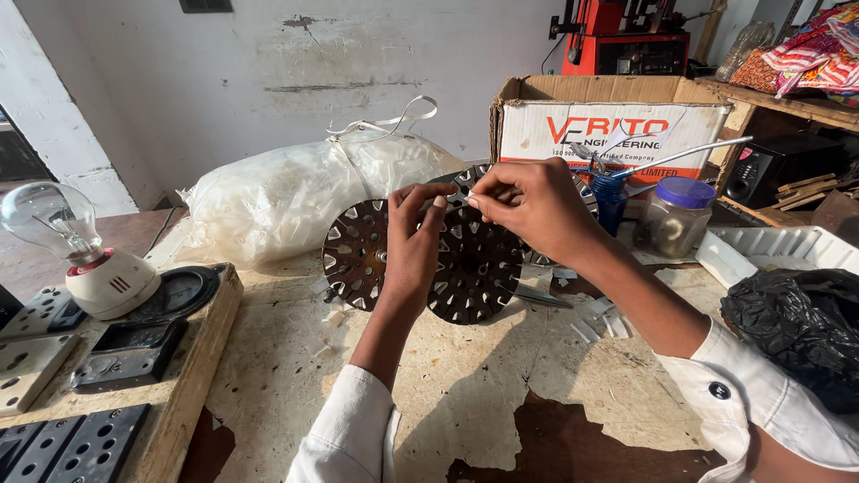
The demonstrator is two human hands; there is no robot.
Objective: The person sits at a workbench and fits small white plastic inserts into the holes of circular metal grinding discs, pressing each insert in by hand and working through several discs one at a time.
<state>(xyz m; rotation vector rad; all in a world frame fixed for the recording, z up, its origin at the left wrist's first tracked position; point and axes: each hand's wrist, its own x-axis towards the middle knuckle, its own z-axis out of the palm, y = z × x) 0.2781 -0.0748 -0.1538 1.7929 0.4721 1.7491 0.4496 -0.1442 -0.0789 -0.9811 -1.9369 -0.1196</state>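
Fingers of the left hand [413, 234] and right hand [528, 207] pinch together on a small pale strip [458, 200] above the slotted metal disc [470, 268] at mid-bench; steady, small movements seem wise. Scuffed worktable [465, 385], plastic sack [295, 192] far left, cardboard box [617, 116] behind.

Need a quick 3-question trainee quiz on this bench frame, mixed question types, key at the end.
1. True or false: the left hand and right hand meet above the round slotted metal discs.
2. Which sits at the far left of the bench: A) clear light bulb on a white holder, B) blue-lidded jar, C) black plastic bag?
3. What lies directly behind the discs, tied at its top?

Key
1. True
2. A
3. A white plastic sack
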